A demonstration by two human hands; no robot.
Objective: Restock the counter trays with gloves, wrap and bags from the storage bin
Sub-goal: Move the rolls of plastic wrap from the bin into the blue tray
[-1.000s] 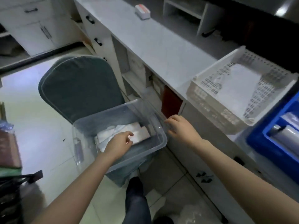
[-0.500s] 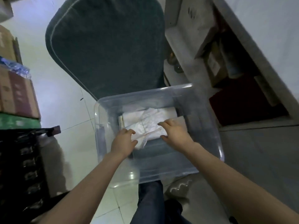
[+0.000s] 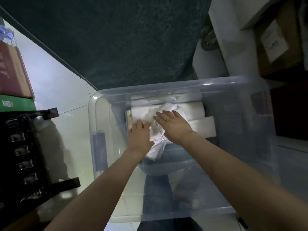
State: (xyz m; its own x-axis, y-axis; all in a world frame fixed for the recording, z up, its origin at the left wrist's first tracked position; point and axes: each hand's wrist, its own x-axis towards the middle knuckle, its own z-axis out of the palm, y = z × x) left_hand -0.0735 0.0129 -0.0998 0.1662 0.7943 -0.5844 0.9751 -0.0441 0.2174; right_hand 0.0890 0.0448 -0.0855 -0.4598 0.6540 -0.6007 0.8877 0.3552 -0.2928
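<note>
Inside the clear plastic storage bin (image 3: 100,147), with a dark green cushioned seat (image 3: 116,39) beyond it, both bare hands are placed on the stock. A crumpled clear-plastic packet of white film (image 3: 157,147) is held between them, on top of flat white packs (image 3: 195,109) stacked toward the bin's far wall. The left hand (image 3: 140,137) is set on the packet's left side, its fingers (image 3: 139,125) curled down and clenched on the wrapping. The right hand (image 3: 175,127) is spread over the packet's right side. Its fingers (image 3: 166,113) are stretched nearly straight and pressed flat on the crumpled plastic, grasping nothing. A white rectangular block (image 3: 204,127) is seen just right of the right hand, against the flat packs. Whether the packet contains gloves or bags cannot be told. A dark trouser leg (image 3: 156,189) is visible through the bin's bottom. On the pale tiled floor (image 3: 58,84) to the left, a brown cardboard box (image 3: 11,69) is stacked on a green box (image 3: 15,104), beside a black crate (image 3: 20,155).
</note>
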